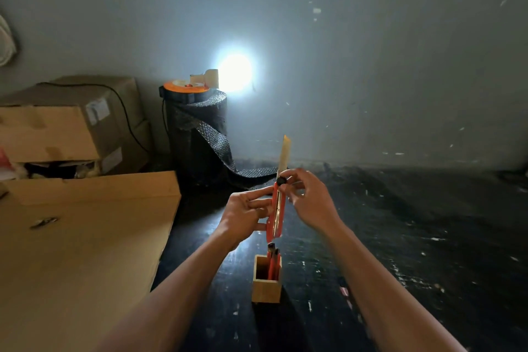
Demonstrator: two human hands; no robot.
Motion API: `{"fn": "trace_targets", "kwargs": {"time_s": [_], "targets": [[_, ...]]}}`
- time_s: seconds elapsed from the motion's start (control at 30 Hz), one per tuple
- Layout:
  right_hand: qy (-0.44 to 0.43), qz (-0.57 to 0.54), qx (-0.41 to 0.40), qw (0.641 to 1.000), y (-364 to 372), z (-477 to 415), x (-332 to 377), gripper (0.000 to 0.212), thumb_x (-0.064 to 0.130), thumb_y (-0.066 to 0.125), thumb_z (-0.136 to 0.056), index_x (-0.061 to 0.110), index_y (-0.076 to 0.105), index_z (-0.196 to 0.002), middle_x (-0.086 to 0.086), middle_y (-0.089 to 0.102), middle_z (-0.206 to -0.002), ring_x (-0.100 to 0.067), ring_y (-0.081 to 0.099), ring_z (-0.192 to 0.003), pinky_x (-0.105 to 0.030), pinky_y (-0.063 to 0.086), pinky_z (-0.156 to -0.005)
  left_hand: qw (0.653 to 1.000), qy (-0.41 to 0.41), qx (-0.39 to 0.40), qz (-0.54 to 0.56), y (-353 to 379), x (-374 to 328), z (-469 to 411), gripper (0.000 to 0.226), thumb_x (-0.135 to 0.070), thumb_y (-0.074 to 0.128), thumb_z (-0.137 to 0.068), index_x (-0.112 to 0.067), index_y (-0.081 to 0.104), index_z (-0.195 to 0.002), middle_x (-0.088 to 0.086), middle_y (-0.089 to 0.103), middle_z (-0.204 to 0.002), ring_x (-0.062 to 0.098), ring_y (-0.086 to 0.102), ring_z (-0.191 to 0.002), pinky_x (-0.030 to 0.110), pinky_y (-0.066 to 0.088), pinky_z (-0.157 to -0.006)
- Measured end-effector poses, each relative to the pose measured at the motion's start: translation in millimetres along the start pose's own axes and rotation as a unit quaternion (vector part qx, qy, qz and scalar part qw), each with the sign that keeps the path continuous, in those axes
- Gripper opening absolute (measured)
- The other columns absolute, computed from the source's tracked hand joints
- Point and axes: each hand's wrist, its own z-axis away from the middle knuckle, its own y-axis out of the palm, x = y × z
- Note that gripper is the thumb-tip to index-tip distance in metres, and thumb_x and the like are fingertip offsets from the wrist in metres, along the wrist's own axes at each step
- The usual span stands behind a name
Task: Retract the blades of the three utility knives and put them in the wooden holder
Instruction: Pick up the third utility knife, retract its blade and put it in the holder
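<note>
Gripping knife (275, 208) upright: left hand (245, 216) closed on handle, right hand (310, 200) pinching slider; blade out; holder (267, 280) hiding two knives' (273, 261) lower ends.

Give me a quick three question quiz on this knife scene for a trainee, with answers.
1. True or false: the blade of the held utility knife is retracted.
2. How many knives already stand in the wooden holder?
3. Which hand touches the black slider knob: A) left hand B) right hand?

Key: 1 false, it is extended. 2 two. 3 B; the left hand grips the orange handle.
</note>
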Motion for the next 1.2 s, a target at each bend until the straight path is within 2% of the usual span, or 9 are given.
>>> {"fn": "trace_targets", "kwargs": {"time_s": [0.23, 0.4, 0.5, 0.63, 0.77, 0.9, 0.97, 1.1, 1.2], "targets": [[0.003, -0.019, -0.008, 1.0, 0.6, -10.1, 0.6, 0.018, 0.022, 0.068, -0.094, 0.025, 0.064, -0.112, 0.004, 0.069, -0.106, -0.011, 0.066, -0.093, -0.037, 0.06, -0.084, 1.0, 0.01, -0.004, -0.001, 0.8, -3.2, -6.2, 0.063, 0.034, 0.047, -0.085, -0.009, 0.071, -0.125, 0.023, 0.078, -0.105, 0.026, 0.078, -0.083, 0.04, 0.064, -0.062], [-0.012, 0.008, 0.012, 1.0, -0.5, -11.8, 0.9, 0.018, 0.02, 0.064, -0.097, 0.028, 0.064, -0.113, 0.002, 0.069, -0.113, -0.015, 0.065, -0.101, -0.036, 0.058, -0.09, 1.0, 0.012, -0.008, -0.003, 0.9, -5.5, -3.6, 0.06, 0.033, 0.05, -0.086, -0.008, 0.071, -0.124, 0.02, 0.079, -0.103, 0.027, 0.079, -0.083, 0.04, 0.064, -0.061], [-0.019, 0.03, 0.021, 0.999, -2.9, -11.8, 1.6, 0.019, 0.02, 0.065, -0.096, 0.027, 0.065, -0.113, 0.003, 0.068, -0.113, -0.012, 0.064, -0.099, -0.032, 0.057, -0.088, 1.0, 0.01, -0.012, 0.008, 1.9, -5.6, -1.9, 0.056, 0.03, 0.053, -0.087, -0.007, 0.071, -0.124, 0.019, 0.08, -0.102, 0.03, 0.079, -0.085, 0.044, 0.065, -0.064], [-0.03, 0.049, 0.042, 0.998, -2.8, -8.7, 2.8, 0.02, 0.015, 0.067, -0.094, 0.022, 0.067, -0.113, 0.004, 0.066, -0.112, -0.008, 0.061, -0.094, -0.014, 0.047, -0.077, 0.999, 0.01, -0.021, 0.022, 2.0, -9.6, -1.7, 0.053, 0.027, 0.055, -0.087, -0.006, 0.071, -0.124, 0.018, 0.08, -0.101, 0.028, 0.079, -0.083, 0.047, 0.065, -0.066], [-0.03, 0.038, 0.043, 0.998, -4.0, -2.4, 3.9, 0.024, 0.014, 0.069, -0.092, 0.021, 0.068, -0.115, 0.003, 0.066, -0.115, -0.011, 0.063, -0.098, -0.02, 0.053, -0.084, 1.0, 0.007, -0.017, 0.022, 1.0, -11.9, -1.1, 0.059, 0.031, 0.049, -0.086, -0.006, 0.071, -0.126, 0.021, 0.079, -0.102, 0.03, 0.079, -0.086, 0.048, 0.065, -0.066], [-0.038, 0.065, 0.066, 0.995, -1.7, 7.3, 3.2, 0.022, 0.016, 0.07, -0.092, 0.021, 0.069, -0.114, 0.008, 0.064, -0.113, -0.006, 0.06, -0.096, -0.009, 0.046, -0.079, 0.999, 0.009, -0.016, 0.04, 0.9, -14.3, 0.9, 0.053, 0.026, 0.054, -0.087, -0.008, 0.071, -0.125, 0.017, 0.08, -0.104, 0.031, 0.079, -0.087, 0.047, 0.066, -0.065], [-0.041, 0.068, 0.068, 0.994, 0.7, 11.9, 1.7, 0.023, 0.017, 0.069, -0.093, 0.023, 0.069, -0.115, 0.009, 0.066, -0.114, -0.006, 0.06, -0.1, -0.015, 0.048, -0.086, 0.999, 0.009, -0.014, 0.049, 0.9, -17.5, 1.4, 0.053, 0.024, 0.055, -0.087, -0.013, 0.072, -0.121, 0.014, 0.081, -0.103, 0.03, 0.08, -0.086, 0.045, 0.065, -0.064], [-0.025, 0.055, 0.062, 0.996, 3.0, 19.9, -0.4, 0.024, 0.019, 0.069, -0.092, 0.027, 0.068, -0.115, 0.011, 0.069, -0.113, -0.003, 0.059, -0.102, -0.01, 0.04, -0.082, 0.999, 0.002, -0.011, 0.05, -2.0, -20.3, 2.9, 0.049, 0.02, 0.059, -0.089, -0.014, 0.072, -0.122, 0.013, 0.08, -0.106, 0.032, 0.079, -0.092, 0.045, 0.066, -0.066], [-0.013, 0.058, 0.062, 0.996, 5.3, 24.4, -1.4, 0.025, 0.021, 0.069, -0.093, 0.028, 0.067, -0.116, 0.008, 0.071, -0.118, -0.007, 0.063, -0.108, -0.022, 0.046, -0.09, 0.999, -0.009, -0.013, 0.048, -3.5, -18.5, 3.6, 0.046, 0.018, 0.06, -0.091, -0.01, 0.071, -0.126, 0.015, 0.079, -0.109, 0.033, 0.078, -0.096, 0.047, 0.066, -0.069]]}}
